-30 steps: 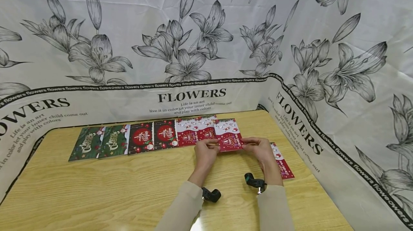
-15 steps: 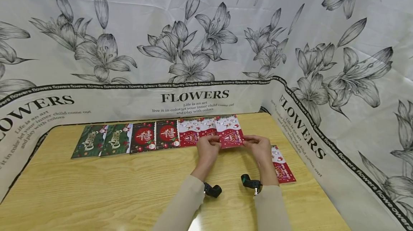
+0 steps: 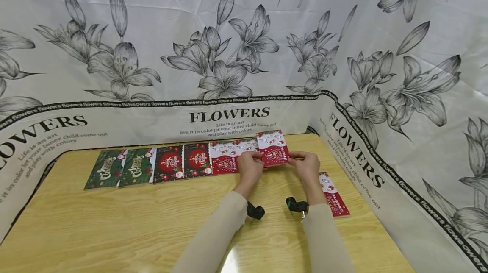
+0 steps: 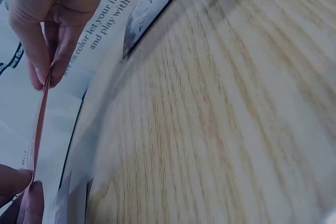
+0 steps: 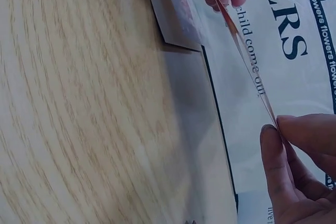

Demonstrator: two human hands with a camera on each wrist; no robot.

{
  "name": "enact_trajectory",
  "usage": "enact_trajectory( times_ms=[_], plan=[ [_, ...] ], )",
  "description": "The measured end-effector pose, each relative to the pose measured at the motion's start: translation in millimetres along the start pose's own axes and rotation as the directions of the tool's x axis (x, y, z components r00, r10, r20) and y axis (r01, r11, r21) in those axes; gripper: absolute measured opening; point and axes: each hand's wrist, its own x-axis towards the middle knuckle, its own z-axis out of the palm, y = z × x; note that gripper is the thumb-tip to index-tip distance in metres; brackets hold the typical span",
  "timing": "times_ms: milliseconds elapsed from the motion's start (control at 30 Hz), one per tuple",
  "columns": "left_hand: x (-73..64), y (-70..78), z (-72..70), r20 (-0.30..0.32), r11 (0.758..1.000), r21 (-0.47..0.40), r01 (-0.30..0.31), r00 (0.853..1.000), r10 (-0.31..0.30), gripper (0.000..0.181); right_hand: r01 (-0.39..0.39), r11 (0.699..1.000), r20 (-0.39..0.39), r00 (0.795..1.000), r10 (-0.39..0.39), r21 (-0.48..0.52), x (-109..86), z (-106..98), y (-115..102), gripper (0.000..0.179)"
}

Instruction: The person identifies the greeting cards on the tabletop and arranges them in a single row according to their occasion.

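A red-and-white Christmas card [image 3: 273, 148] is held up between both hands at the right end of a row of cards. My left hand [image 3: 249, 171] pinches its lower left edge, and my right hand [image 3: 307, 170] pinches its lower right edge. Both wrist views show the card edge-on, the thumbs and fingers of the two hands gripping it above the table. Just left of it lie overlapping red-and-white cards [image 3: 225, 163], partly covered by the left hand. Beside the right forearm lies a separate red-and-white card [image 3: 335, 199].
Further left the row has dark cards with red circles [image 3: 169, 162] and green cards [image 3: 105, 169]. The wooden table [image 3: 126, 226] ends at a flower-printed cloth wall [image 3: 228, 116] behind and at the right.
Both hands have moved the held card away from me, toward the back edge, and slightly right. Its top now overlaps the cloth wall from the head view. The other cards lie as before.
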Motion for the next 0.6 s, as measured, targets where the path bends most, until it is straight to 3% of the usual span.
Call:
enact_trajectory(
  times_ms=[233,600],
  plan=[
    [5.1,1.0,8.9,-0.004,0.999,0.045,0.025,1.000,-0.025,0.034,0.005,1.000,0.001,1.000,-0.005,-0.001,8.4,3,4,0.025],
    [4.4,0.3,18.5,0.042,0.995,0.080,0.055,0.997,-0.058,0.032,-0.045,0.999,-0.016,0.999,0.045,0.007,14.6,5,10,0.030]
  ],
)
